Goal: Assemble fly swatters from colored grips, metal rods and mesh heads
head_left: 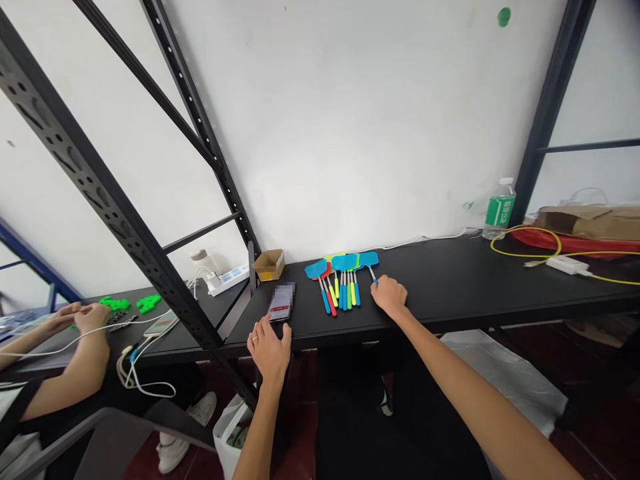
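My right hand rests on the black table, fingers curled round the handle of a blue fly swatter at the right end of a row. Several more small fly swatters, with blue, red, yellow and green handles, lie side by side just left of it. My left hand lies at the table's front edge with fingers spread, touching the near end of a phone that lies flat on the table.
A small cardboard box sits behind the phone. Black shelving posts stand at left. Another person's hands work at the left table with green parts. At right are a water bottle, yellow cable and a cardboard package.
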The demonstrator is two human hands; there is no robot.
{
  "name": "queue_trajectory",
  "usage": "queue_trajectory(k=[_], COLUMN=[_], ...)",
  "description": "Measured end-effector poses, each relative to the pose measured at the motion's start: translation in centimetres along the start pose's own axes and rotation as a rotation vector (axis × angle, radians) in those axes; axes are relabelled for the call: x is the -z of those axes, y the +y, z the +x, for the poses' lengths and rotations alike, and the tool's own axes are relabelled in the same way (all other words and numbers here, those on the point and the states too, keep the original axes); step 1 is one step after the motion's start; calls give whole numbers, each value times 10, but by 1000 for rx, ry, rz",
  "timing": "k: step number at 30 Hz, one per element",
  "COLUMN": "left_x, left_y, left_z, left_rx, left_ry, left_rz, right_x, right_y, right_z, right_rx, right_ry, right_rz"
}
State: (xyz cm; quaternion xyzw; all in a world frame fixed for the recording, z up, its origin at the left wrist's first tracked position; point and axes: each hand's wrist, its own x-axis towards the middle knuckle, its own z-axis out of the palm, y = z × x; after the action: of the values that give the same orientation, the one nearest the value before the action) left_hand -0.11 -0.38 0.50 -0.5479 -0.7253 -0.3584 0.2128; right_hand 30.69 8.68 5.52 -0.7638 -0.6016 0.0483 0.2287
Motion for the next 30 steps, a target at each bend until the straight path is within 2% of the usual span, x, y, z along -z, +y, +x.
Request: queue_trajectory(k=[13, 30], left_x=[1, 0], left_y=[1, 0], left_z=[1, 0], left_rx=[2, -1], left_ry=[5, 1], left_rz=[-1, 23], right_x=[-4, 2], right_y=[5, 8], right_z=[5, 4], right_rx=[35, -150], right_ry=[-22, 33], right_rz=[28, 312])
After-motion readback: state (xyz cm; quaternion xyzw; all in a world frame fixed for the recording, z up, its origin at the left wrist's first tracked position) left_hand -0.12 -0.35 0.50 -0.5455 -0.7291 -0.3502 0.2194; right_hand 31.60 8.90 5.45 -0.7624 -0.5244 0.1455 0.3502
